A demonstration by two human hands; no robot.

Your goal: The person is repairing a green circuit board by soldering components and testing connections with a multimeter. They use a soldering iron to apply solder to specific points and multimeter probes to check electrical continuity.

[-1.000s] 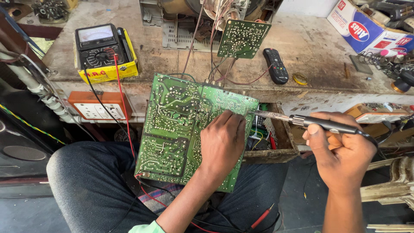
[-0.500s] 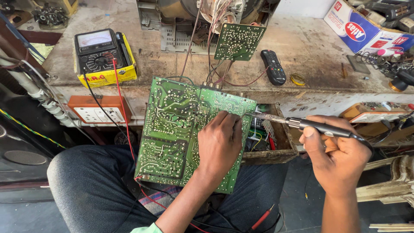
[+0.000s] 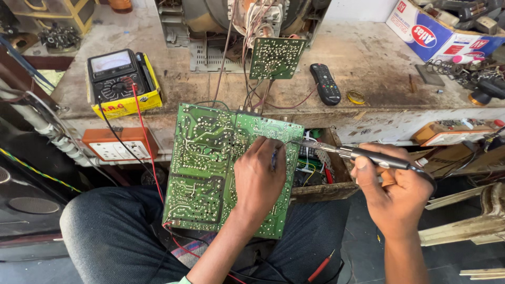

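On the lap, ridged green circuit board [image 3: 210,163] (solder-dotted), slim soldering iron [image 3: 363,155] at its edge

The left hand [image 3: 259,176] is pressing on a green circuit board [image 3: 210,168] lying across the person's lap, while the right hand [image 3: 397,192] is holding a soldering iron [image 3: 363,154] whose tip is touching the board's upper right edge.

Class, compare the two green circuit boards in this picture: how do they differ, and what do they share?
The large circuit board lies tilted across the person's lap under the left hand; the small circuit board stands upright above the workbench, untouched. The large one is rectangular, the small one squarish. Both show their green soldered sides.
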